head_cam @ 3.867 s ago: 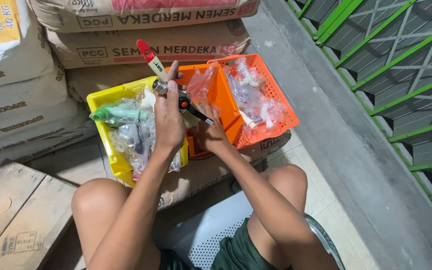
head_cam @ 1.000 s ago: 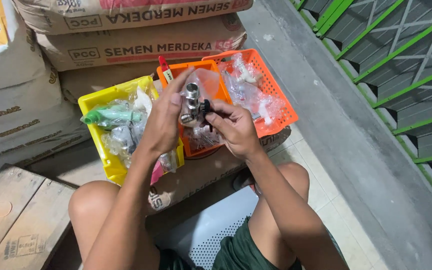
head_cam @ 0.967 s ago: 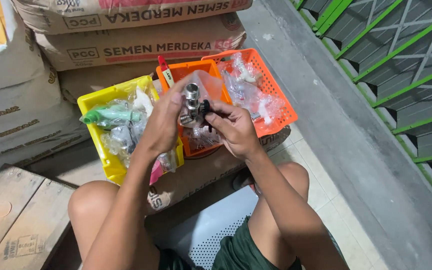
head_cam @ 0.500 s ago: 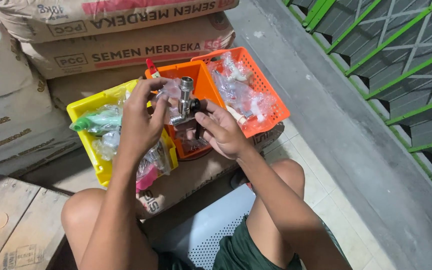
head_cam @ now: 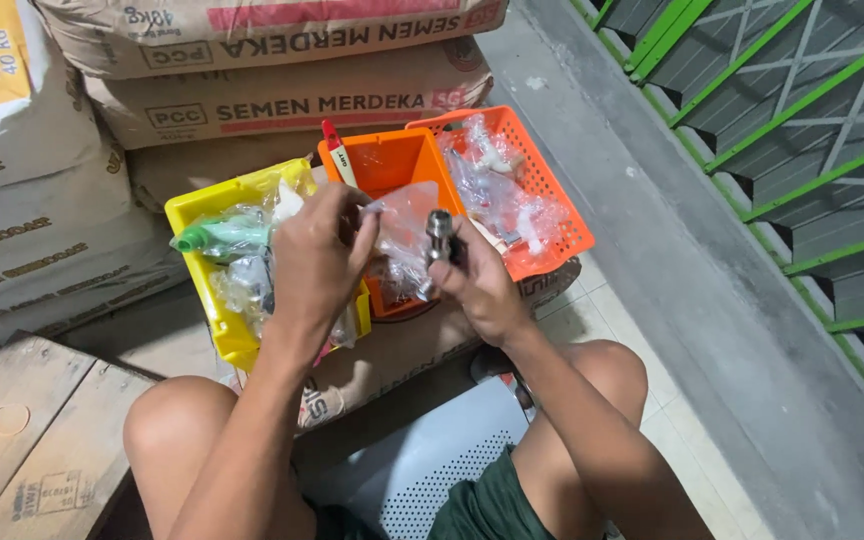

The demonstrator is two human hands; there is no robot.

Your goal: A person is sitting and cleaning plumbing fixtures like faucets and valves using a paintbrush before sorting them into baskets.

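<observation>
Seated person, bare knees at 7 and 5 o'clock, a perforated grey seat (head_cam: 422,470) between the thighs. A wooden pallet (head_cam: 22,440) lies at 8 o'clock on the floor. Both forearms rise toward centre. Left hand (head_cam: 317,265), just left of centre: grip pressed together, fingertips pinching the edge of a clear plastic bag (head_cam: 404,225) that hangs open between the two hands. Right hand (head_cam: 477,285), just right of centre: grip closed around a small metal fitting (head_cam: 439,232), held upright, its round silver top standing clear above the fingers and touching the bag's right edge. Fitting sits in front of the orange bins, at roughly 12 o'clock from the right hand. Under the hands a cement sack (head_cam: 402,350) lies flat and carries three bins. Yellow bin (head_cam: 222,320) at 10 o'clock from the left hand, filled with bagged parts, a green piece (head_cam: 217,238) near its top. Small orange bin (head_cam: 392,165) directly behind the bag, a red-tipped tool (head_cam: 337,150) leaning at its left rim. Orange mesh basket (head_cam: 542,215) at 1 o'clock, holding clear bags of white parts. Beyond, stacked cement sacks (head_cam: 282,70) fill 10 to 12 o'clock. Concrete ledge (head_cam: 712,300) runs along 2 to 4 o'clock, green metal grille (head_cam: 812,130) at the far right.
</observation>
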